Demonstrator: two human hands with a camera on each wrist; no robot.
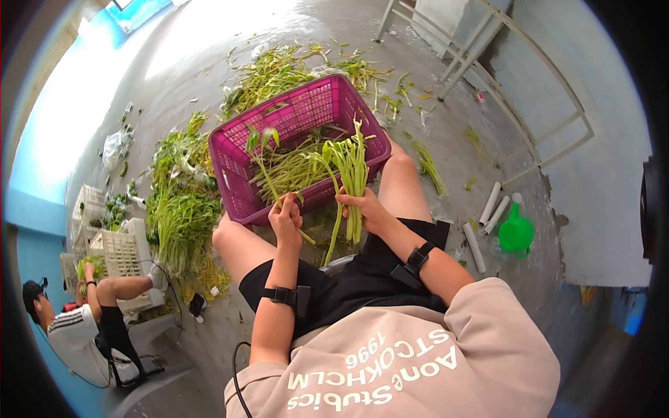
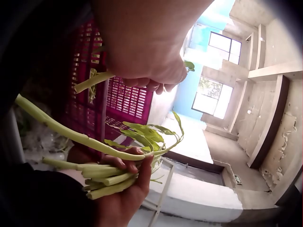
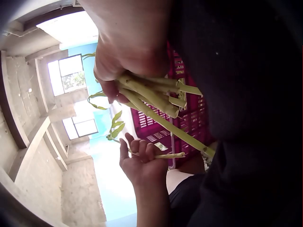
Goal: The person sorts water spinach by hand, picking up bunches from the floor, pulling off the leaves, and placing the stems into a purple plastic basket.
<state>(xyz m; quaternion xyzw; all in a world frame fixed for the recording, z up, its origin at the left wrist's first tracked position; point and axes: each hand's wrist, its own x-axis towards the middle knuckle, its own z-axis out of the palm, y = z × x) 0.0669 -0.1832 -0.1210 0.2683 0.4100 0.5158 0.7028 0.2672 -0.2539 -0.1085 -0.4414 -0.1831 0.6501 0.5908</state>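
My left hand (image 1: 286, 221) pinches a single water spinach stalk (image 1: 263, 173), its leafy tip pointing up over the crate and its cut end below the hand. In my right hand (image 1: 367, 210) is a bunch of water spinach (image 1: 353, 166), held upright with the cut ends down. One longer stalk (image 2: 71, 135) hangs apart from that bunch at the right fingers, as the left wrist view shows. Both hands are close over the near side of a magenta plastic crate (image 1: 224, 171), which stands between the knees. More stalks (image 1: 293, 167) lie inside it.
Loose greens (image 1: 178, 216) are heaped left of the crate, with trimmings (image 1: 272, 73) behind it. Right are white tubes (image 1: 474, 247), a green plastic vessel (image 1: 516, 231) and a metal frame (image 1: 523, 132). Another person (image 1: 77, 324) sits at far left near pale crates (image 1: 118, 251).
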